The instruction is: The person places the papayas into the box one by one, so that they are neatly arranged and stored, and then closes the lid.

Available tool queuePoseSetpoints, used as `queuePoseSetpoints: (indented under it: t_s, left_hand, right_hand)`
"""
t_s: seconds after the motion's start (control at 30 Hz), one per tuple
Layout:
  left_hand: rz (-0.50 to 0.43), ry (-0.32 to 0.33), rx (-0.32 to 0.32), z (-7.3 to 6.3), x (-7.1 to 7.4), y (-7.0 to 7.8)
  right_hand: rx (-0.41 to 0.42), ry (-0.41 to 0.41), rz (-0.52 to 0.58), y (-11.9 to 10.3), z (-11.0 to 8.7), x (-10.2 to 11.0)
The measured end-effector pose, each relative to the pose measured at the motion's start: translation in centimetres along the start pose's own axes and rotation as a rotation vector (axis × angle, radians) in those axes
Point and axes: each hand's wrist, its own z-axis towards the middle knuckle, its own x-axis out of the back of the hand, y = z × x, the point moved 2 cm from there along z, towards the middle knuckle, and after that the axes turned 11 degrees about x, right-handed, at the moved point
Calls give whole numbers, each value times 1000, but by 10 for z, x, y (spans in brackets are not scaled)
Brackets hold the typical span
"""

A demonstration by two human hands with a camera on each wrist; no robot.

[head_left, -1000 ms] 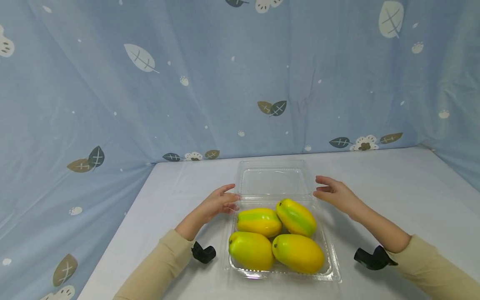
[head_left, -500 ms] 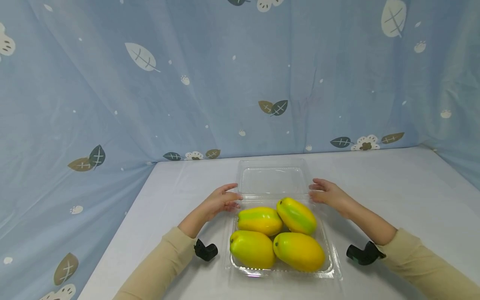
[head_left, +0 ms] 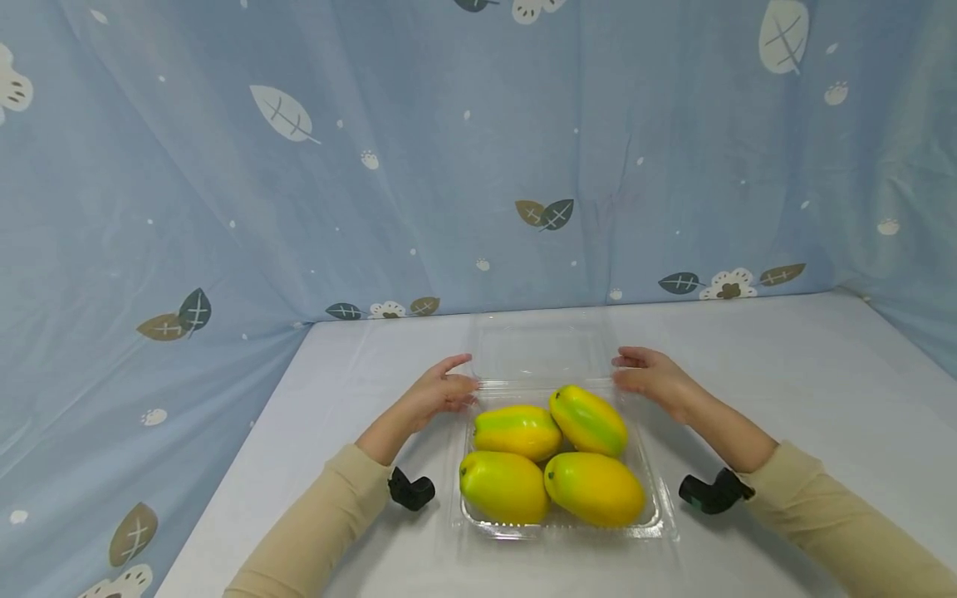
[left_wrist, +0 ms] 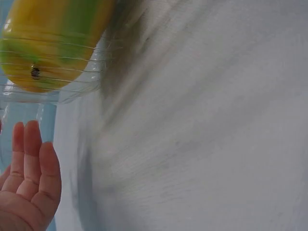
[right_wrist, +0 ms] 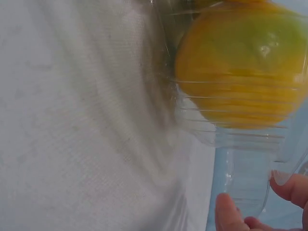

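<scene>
A clear plastic clamshell container (head_left: 516,533) holds several yellow-green papayas (head_left: 594,490), with its lid (head_left: 542,349) folded back at the far side. My left hand (head_left: 434,394) is at the left end of the hinge, thumb and fingers spread along the edge. Its fingers (left_wrist: 30,159) look straight in the left wrist view. On the other side, my right hand (head_left: 654,382) reaches the hinge's right end. The right wrist view puts its thumb (right_wrist: 284,185) right at the clear edge, fingers apart from it; part of this hand is cut off.
White cloth (head_left: 792,374) covers the table. Behind it hangs a blue curtain (head_left: 419,166) with leaf prints. Black curved pieces sit at both cuffs, one at the left sleeve (head_left: 411,490) and one at the right sleeve (head_left: 714,492).
My right hand has come in leftward to the container's edge. The container, with its papayas and lid, has shifted slightly away from me, and both hands have moved along with it.
</scene>
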Motion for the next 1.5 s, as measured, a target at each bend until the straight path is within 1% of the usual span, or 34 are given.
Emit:
queuePoseSetpoints:
  t_s: [0.2,0.33,0.4,0.47,0.57,0.63,0.73,0.9,1.07,1.27,1.37,1.5]
  left_hand:
    - [15,-2,-2,2,3,7]
    - [53,18,-4,0,4,14]
    - [71,25,-5,-3,4,19]
    - [93,32,-4,-4,5,23]
    - [124,55,8,-3,7,29]
    - [145,74,15,0,10,31]
    - [170,94,22,1,13,37]
    - [213,109,11,-1,18,50]
    - [265,118,-33,-9,24,67]
    - [313,107,-104,-22,29,85]
    - [318,117,-130,-30,32,90]
    - [307,135,-158,-38,37,90]
  right_hand:
    - [13,56,-12,-4,2,2]
    - [17,74,10,-9,3,4]
    - [30,78,25,-12,4,6]
    - [43,84,32,-16,6,7]
    - [69,84,34,-22,9,10]
    - [75,87,26,-26,12,13]
    - [80,90,19,-34,15,16]
    - [88,100,11,-50,20,22]
    - [119,115,-30,-66,18,29]
    - [177,135,-73,-85,7,39]
    - [203,156,-111,-92,-2,42]
    - [246,189,-137,-98,-16,44]
